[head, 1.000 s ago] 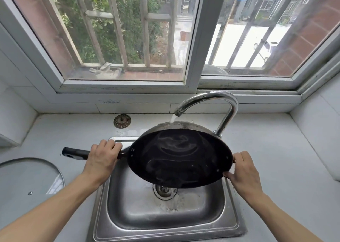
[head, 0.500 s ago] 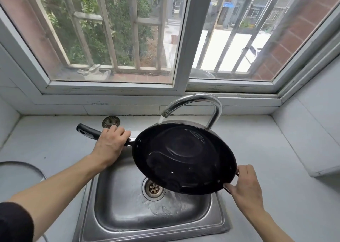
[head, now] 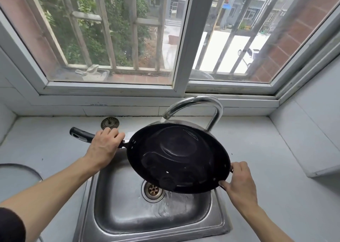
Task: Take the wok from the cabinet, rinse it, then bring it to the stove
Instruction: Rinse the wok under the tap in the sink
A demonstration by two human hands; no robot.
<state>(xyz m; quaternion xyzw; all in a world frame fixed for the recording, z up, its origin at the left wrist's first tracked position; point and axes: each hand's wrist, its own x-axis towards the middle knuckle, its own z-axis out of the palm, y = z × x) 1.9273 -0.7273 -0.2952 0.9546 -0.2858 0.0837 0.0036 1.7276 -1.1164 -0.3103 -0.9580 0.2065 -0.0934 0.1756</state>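
Note:
A black wok (head: 178,157) hangs tilted over the steel sink (head: 128,212), its near rim dipped toward the basin. My left hand (head: 104,146) is wrapped around its long black handle, which sticks out to the left. My right hand (head: 239,183) grips the small side handle on the near right rim. The curved chrome tap (head: 198,104) runs water onto the wok's far edge, and water spills from the low rim beside the drain (head: 153,190).
A round metal strainer plug (head: 110,123) lies on the grey counter behind my left hand. A glass lid's edge (head: 22,170) shows at the far left. The window sill runs behind the tap; a tiled wall block (head: 309,146) stands on the right.
The wok has tipped further toward me and right, and water now pours from its low rim into the sink. My left hand raised the handle toward the back.

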